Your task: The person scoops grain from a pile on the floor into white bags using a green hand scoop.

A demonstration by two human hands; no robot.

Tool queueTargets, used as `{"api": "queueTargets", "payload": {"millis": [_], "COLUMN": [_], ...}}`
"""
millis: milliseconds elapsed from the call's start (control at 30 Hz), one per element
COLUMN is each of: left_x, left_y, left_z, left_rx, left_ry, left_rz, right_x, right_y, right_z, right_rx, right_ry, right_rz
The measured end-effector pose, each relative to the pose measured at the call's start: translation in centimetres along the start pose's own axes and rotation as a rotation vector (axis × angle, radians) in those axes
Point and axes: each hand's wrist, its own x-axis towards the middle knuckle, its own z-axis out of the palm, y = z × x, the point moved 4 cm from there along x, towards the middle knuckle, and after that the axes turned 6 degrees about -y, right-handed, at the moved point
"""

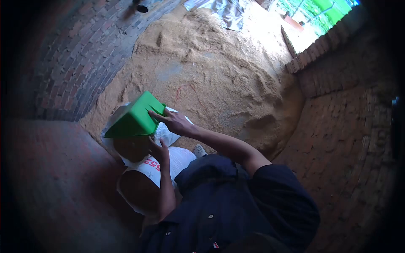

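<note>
A green plastic tub (141, 114) is tipped over, its open side facing down and to the left above a white sack (168, 134). My right hand (177, 123) grips the tub's right side, with fingers spread over its outer wall. At the tub's lower rim is my left hand (159, 150), its fingers against the edge and partly hidden. Nearer my body stands another white sack (182, 158) with red digits, its mouth open and brown material inside. The tub's inside is out of sight.
A wide heap of light brown, loose grainy material (211, 80) covers the floor ahead. Brick walls rise at left (80, 67) and right (337, 135). Grey sheeting (230, 12) lies at the back, near a bright opening. My shoe (200, 150) is beside the near sack.
</note>
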Motion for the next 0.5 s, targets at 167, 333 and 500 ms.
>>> {"api": "queueTargets", "payload": {"millis": [167, 333, 500], "left_x": [0.2, 0.7, 0.7], "left_y": [2.2, 5.1, 12.6], "left_z": [2.0, 2.1, 5.0], "left_rx": [0.174, 0.163, 0.392], "left_ry": [-0.056, -0.105, -0.169], "left_rz": [0.032, 0.023, 0.089], "right_x": [-8.7, -23.0, -38.4], "right_y": [8.6, 18.4, 26.2], "right_z": [0.4, 3.0, 13.5], "right_rx": [0.471, 1.232, 1.736], "right_ry": [0.35, 0.42, 0.881], "right_rz": [0.289, 0.899, 1.288]}}
